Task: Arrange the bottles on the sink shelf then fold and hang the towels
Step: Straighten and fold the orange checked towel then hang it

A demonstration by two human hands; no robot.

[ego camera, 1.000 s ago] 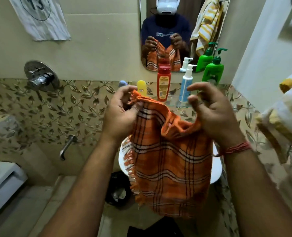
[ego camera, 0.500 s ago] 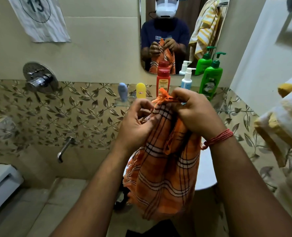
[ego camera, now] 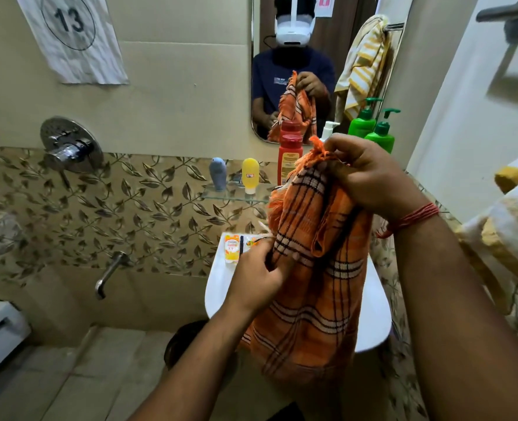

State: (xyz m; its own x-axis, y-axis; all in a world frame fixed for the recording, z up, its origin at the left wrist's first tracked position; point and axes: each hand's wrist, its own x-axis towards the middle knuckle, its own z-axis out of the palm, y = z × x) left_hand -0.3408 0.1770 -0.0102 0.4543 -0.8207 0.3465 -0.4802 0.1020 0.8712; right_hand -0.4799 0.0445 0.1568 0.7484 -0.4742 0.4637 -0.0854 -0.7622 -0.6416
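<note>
Leaf-patterned tile wall [ego camera: 130, 208] behind white sink [ego camera: 218, 287]. Your orange plaid towel [ego camera: 309, 284] hangs bunched over sink. Your right hand [ego camera: 370, 177] grip clamped on top corner; left hand [ego camera: 257, 275] pinches lower edge. Bottles on glass shelf [ego camera: 236, 194]: red [ego camera: 288, 156], yellow [ego camera: 250, 174], grey [ego camera: 217, 173].

Woven cloth towel [ego camera: 309, 268], glass shelf [ego camera: 236, 196], glossy sink [ego camera: 373, 314]

I'm seeing my right hand [ego camera: 370, 180] gripping the orange checked towel [ego camera: 309, 268] by its top, my left hand [ego camera: 257, 278] pinching its hanging edge above the white sink [ego camera: 218, 287].
</note>
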